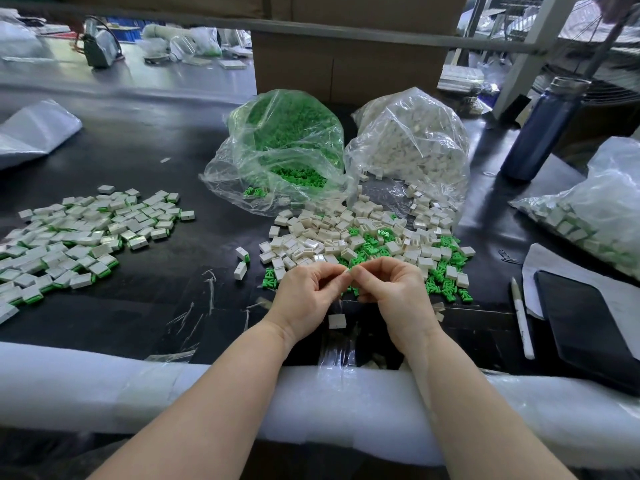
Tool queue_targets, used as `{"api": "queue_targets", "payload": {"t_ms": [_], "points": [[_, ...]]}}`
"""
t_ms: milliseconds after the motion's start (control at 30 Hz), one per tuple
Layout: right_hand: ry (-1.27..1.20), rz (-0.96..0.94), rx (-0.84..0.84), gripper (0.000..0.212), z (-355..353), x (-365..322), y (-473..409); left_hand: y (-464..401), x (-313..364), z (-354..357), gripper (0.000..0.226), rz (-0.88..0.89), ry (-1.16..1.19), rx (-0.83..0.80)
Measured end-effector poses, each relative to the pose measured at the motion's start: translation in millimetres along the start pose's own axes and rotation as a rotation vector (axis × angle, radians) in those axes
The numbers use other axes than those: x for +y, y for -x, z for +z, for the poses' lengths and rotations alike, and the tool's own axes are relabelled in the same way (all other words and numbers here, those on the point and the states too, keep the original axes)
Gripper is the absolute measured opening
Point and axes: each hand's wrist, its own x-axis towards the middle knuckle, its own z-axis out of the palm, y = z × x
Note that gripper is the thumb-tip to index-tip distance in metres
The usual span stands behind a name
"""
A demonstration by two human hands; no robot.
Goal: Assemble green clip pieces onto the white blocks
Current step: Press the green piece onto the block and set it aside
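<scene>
My left hand point(306, 294) and my right hand point(398, 294) meet fingertip to fingertip just in front of a mixed heap of loose white blocks point(346, 233) and green clips point(446, 271). The fingers of both hands are pinched together over something small; it is hidden, so I cannot tell what each holds. A single white block point(337, 321) lies on the black table below my hands. A pile of white blocks with green clips fitted point(79, 237) spreads out at the left.
An open bag of green clips point(277, 147) and an open bag of white blocks point(412, 143) stand behind the heap. A blue bottle point(540, 129), another bag point(595, 216), a black tablet point(588, 327) and a pen point(522, 320) are at the right. White foam padding point(104, 382) lines the table's front edge.
</scene>
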Motion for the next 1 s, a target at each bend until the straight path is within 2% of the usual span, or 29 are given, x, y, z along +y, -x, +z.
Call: {"api": "queue_targets", "payload": {"t_ms": [133, 333, 533, 633, 833, 1000], "points": [[0.014, -0.04, -0.007, 0.007, -1.7, -0.3, 1.1, 0.5, 1.1, -0.9, 0.01, -0.04, 0.119, 0.005], [0.046, -0.096, -0.075, 0.012, -1.7, -0.6, 2.2, 1.4, 2.7, -2.2, 0.02, -0.054, 0.084, 0.025], [0.024, -0.078, -0.096, 0.01, -1.3, 0.2, 2.1, 1.6, 5.4, -2.3, 0.014, -0.04, 0.097, 0.04], [0.026, -0.044, -0.101, 0.011, 1.1, 0.1, 2.0, 1.6, 5.9, -2.9, 0.015, -0.034, 0.12, 0.013], [0.033, -0.018, -0.245, 0.022, 1.5, -4.8, 3.8, 2.3, 7.9, -2.6, 0.021, -0.018, 0.14, -0.059], [0.003, 0.016, -0.24, 0.016, -1.4, -3.2, 2.9, 3.0, 8.3, -3.4, 0.021, 0.006, 0.052, -0.096]]}}
